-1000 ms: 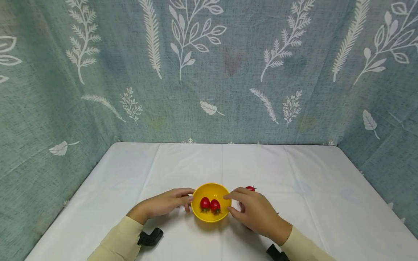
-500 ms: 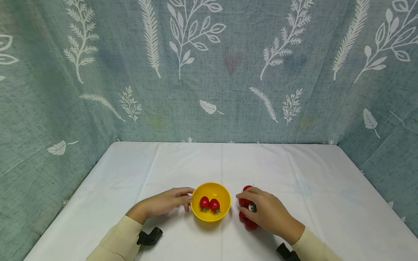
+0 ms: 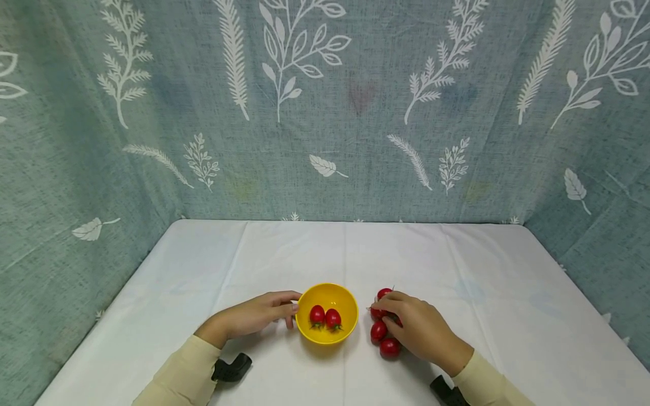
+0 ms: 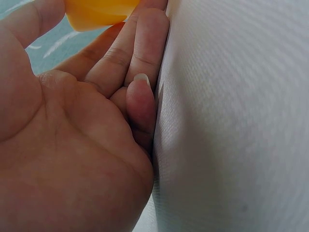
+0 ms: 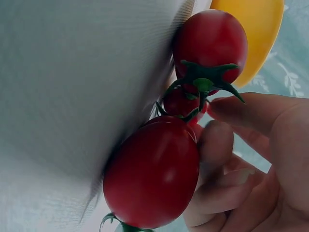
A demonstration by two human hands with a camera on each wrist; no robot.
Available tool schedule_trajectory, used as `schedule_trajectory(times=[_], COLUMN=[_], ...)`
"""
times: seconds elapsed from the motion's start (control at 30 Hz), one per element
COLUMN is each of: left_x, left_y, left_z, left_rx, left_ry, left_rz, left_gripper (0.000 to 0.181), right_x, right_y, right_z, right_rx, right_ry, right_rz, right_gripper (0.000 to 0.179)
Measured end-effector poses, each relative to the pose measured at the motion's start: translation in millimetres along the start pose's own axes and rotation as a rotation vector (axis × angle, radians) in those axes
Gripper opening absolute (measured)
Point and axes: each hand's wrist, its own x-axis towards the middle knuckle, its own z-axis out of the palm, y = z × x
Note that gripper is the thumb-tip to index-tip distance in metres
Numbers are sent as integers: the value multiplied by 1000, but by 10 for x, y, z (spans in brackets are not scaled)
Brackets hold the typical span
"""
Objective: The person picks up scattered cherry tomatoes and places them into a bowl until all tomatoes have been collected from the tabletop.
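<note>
A yellow bowl (image 3: 327,294) stands mid-table with two red cherry tomatoes (image 3: 317,316) inside. Relaxed fingers and thumb of my left hand (image 3: 254,317) touch the bowl's left side; in the left wrist view the yellow wall (image 4: 99,13) shows beyond the fingers. To the bowl's right lies a cluster of several cherry tomatoes (image 3: 390,348). Over that cluster my right hand (image 3: 421,330) bends its thumb and fingertips round one cherry tomato (image 5: 181,104), largely hidden behind the nearer ones. Closest to the right wrist camera is a large-looking tomato (image 5: 152,171) with a green stem.
A white cloth (image 3: 284,248) covers the table. Leaf-patterned green-grey curtains (image 3: 345,186) rise behind it and along both sides. Black wrist devices (image 3: 232,367) sit by both cuffs.
My right hand has moved right from the bowl's rim to the tomato cluster, and its fingertips have closed in among the tomatoes. The left hand and the bowl stay nearly in place.
</note>
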Motion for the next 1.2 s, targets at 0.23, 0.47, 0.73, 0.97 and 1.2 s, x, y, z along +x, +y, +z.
schedule_trajectory(times=[0.23, 0.47, 0.73, 0.97, 1.2], left_x=[8, 16, 20, 9, 14], left_y=[-2, -22, -24, -10, -11], left_z=[2, 0, 7, 5, -1], left_rx=[-7, -1, 0, -4, 0], left_ry=[2, 1, -2, 3, 7], left_rz=[-12, -4, 3, -7, -21], left_gripper=[46, 45, 44, 45, 46], right_x=[7, 14, 4, 6, 15], right_y=[6, 10, 21, 29, 27], right_z=[-1, 1, 4, 10, 20], right_rx=[-1, 5, 8, 4, -4], right_ry=[-32, -75, -77, -73, -84], right_rz=[26, 60, 74, 81, 93], right_gripper=[30, 36, 39, 37, 37])
